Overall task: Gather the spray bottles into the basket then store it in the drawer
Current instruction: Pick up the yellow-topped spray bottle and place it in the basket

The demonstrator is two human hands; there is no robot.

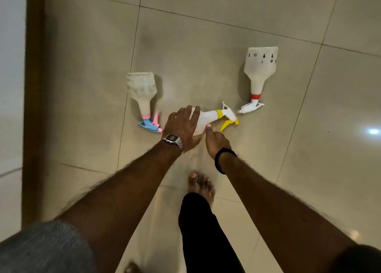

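Three white spray bottles lie on the tiled floor. The one with a pink and blue nozzle (142,93) is at the left. A second, with a red collar and white nozzle (258,72), is at the right. Between them lies the bottle with the yellow collar and trigger (212,116). My left hand (182,126), with a watch on its wrist, lies over this bottle's body with fingers spread. My right hand (216,140) touches the same bottle from the near side, thumb against it. No basket or drawer is in view.
A brown wooden frame (34,107) runs down the left edge. My bare foot (201,185) and dark trouser leg stand just below my hands. Beige floor tiles (226,25) stretch beyond the bottles.
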